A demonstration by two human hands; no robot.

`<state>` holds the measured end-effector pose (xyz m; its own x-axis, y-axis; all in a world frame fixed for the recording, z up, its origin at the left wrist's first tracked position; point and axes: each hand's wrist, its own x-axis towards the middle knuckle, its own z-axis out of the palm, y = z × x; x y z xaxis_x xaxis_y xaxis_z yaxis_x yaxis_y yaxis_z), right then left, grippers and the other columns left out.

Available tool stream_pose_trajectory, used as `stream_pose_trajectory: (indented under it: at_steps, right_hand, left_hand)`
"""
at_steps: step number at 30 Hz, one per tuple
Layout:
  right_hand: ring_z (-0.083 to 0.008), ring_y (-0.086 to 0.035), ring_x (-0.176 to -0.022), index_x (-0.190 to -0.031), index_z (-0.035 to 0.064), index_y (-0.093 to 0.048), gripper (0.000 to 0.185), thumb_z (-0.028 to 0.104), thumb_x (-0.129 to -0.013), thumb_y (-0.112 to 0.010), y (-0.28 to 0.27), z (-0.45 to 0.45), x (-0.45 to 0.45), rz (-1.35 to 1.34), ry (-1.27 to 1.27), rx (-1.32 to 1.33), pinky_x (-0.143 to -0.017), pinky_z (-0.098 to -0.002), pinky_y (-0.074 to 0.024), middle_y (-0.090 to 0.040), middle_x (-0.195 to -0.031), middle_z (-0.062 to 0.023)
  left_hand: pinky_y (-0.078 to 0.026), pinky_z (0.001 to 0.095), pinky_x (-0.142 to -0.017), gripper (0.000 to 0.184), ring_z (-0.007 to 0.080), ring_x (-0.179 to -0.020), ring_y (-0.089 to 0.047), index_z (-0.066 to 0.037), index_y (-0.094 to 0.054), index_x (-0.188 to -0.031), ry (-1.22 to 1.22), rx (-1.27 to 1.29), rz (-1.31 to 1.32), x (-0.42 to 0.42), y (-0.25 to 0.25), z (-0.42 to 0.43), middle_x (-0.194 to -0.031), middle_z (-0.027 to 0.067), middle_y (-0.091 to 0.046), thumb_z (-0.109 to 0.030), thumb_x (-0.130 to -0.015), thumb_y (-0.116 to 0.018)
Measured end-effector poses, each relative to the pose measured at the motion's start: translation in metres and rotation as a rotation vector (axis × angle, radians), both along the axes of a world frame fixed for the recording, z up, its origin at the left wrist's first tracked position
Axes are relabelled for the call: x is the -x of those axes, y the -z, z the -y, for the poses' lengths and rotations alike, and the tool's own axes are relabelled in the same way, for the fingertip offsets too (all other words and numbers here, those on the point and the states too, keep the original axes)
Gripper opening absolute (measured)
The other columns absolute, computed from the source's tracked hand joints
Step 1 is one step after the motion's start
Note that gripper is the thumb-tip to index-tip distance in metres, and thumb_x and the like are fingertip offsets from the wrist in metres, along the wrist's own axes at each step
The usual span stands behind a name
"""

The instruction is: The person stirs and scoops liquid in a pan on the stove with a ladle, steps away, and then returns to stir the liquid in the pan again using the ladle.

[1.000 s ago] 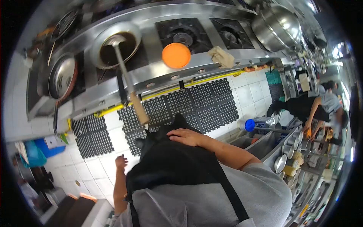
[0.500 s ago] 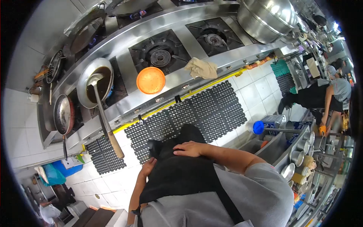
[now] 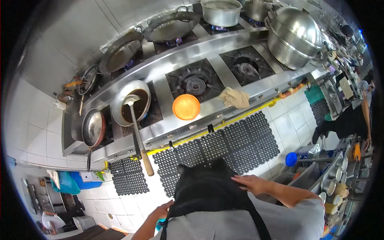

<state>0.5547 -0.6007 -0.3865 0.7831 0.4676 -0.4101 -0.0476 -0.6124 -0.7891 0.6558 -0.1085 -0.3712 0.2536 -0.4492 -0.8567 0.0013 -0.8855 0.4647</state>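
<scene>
My right hand (image 3: 250, 184) is open, its fingers stretched out at the right side of my black apron (image 3: 212, 186). My left hand (image 3: 161, 209) is at the apron's left edge, fingers partly hidden but loosely extended, holding nothing that I can see. In front of me, a ladle (image 3: 136, 124) rests in a wok (image 3: 119, 107) of dark liquid, its wooden handle hanging over the stove's front edge. A frying pan (image 3: 93, 127) stands left of the wok. On the stove's front ledge are an orange bowl (image 3: 186, 107) and a crumpled beige cloth (image 3: 235, 98).
A large lidded steamer pot (image 3: 294, 38) stands at the stove's right. Lit back burners hold dark pans (image 3: 171, 27) and a metal pot (image 3: 221, 13). Black rubber mats (image 3: 222, 140) cover the floor. Another person (image 3: 347, 122) bends at the far right beside a counter with several containers.
The view has shifted, bringing more of the back burners into sight. My right hand has moved from the apron's front to its right side. The other person has changed posture.
</scene>
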Motion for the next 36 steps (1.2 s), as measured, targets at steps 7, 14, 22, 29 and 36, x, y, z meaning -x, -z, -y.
stream_pose_trajectory:
  at_steps: [7, 14, 22, 29, 36]
  right_hand:
    - [-0.0367, -0.028, -0.143, -0.154, 0.0212, -0.024, 0.086, 0.026, -0.081, -0.069, -0.034, 0.008, 0.048, 0.125, -0.241, 0.268, -0.112, -0.0558, -0.0265, -0.013, -0.163, -0.0135]
    - [-0.0379, -0.02, -0.145, -0.148, 0.0133, -0.037, 0.073, 0.039, -0.084, -0.061, 0.031, -0.017, 0.079, 0.363, -0.147, 0.25, -0.114, -0.0562, -0.0191, -0.008, -0.163, -0.0173]
    - [-0.0248, -0.019, -0.148, -0.153, 0.0103, -0.029, 0.058, 0.032, -0.101, -0.041, 0.099, -0.011, 0.089, 0.176, 0.244, -0.425, -0.119, -0.0467, -0.0144, -0.02, -0.162, -0.0099]
    - [-0.0225, -0.029, -0.145, -0.151, -0.0016, -0.025, 0.065, 0.044, -0.105, -0.028, 0.137, -0.004, 0.087, 0.084, 0.322, -0.583, -0.121, -0.0386, -0.0189, -0.026, -0.159, -0.0144]
    - [-0.0168, -0.012, -0.149, -0.158, 0.0148, -0.005, 0.076, 0.039, -0.096, -0.043, 0.128, 0.016, 0.08, 0.191, -0.005, -0.342, -0.121, -0.0366, -0.0189, -0.005, -0.164, 0.0024]
  left_hand:
    - [-0.049, 0.0399, -0.095, 0.051, 0.0296, -0.119, -0.057, -0.005, -0.041, -0.144, -0.002, 0.214, 0.659, 0.083, 0.102, -0.063, -0.148, 0.0185, -0.041, -0.009, -0.094, -0.049]
    - [-0.048, 0.0418, -0.094, 0.049, 0.0315, -0.116, -0.058, -0.001, -0.041, -0.142, 0.21, 0.259, 0.935, 0.074, 0.13, -0.075, -0.141, 0.0202, -0.048, -0.012, -0.095, -0.046]
    - [-0.047, 0.0419, -0.095, 0.049, 0.0319, -0.116, -0.057, -0.001, -0.04, -0.142, 0.179, 0.286, 1.042, 0.024, 0.139, -0.051, -0.141, 0.0204, -0.048, -0.012, -0.095, -0.046]
    - [-0.047, 0.042, -0.096, 0.05, 0.0323, -0.117, -0.057, -0.001, -0.04, -0.143, 0.149, 0.332, 1.191, -0.059, 0.139, -0.019, -0.141, 0.0206, -0.049, -0.013, -0.095, -0.046]
    - [-0.046, 0.0421, -0.096, 0.05, 0.0327, -0.117, -0.056, -0.001, -0.04, -0.143, 0.142, 0.329, 1.234, -0.093, 0.125, -0.022, -0.14, 0.0208, -0.049, -0.013, -0.095, -0.046]
